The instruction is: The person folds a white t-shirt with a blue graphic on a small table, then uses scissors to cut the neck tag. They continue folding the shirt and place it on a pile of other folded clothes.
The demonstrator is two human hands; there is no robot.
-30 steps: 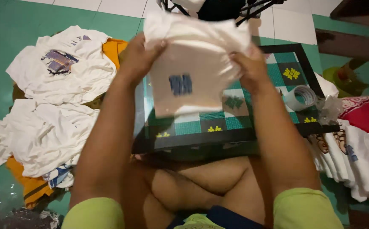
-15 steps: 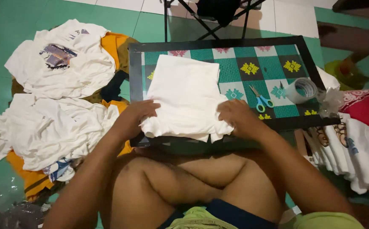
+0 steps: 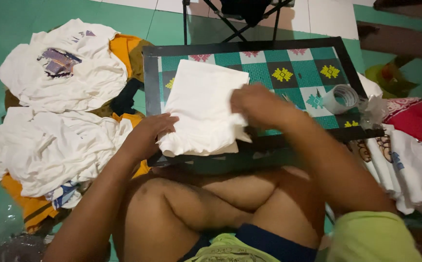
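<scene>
A folded white garment (image 3: 201, 109) lies on the low table (image 3: 298, 73) with a green, black and white patterned top, in front of my crossed legs. My left hand (image 3: 150, 130) grips its lower left corner, where the cloth hangs over the table's near edge. Blurred by motion, my right hand (image 3: 257, 104) curls its fingers over the garment's right edge.
Heaps of white shirts (image 3: 60, 73) mixed with orange cloth (image 3: 123, 48) lie on the green floor at the left. A roll of clear tape (image 3: 341, 98) stands at the table's right end. Folded printed clothes (image 3: 405, 160) and a red cloth (image 3: 409, 116) sit at the right. Folding-chair legs (image 3: 235, 22) stand behind the table.
The garment went from held up in the air to lying flat on the table. My right hand has since slid left onto its right edge, and my left hand moved to its left corner.
</scene>
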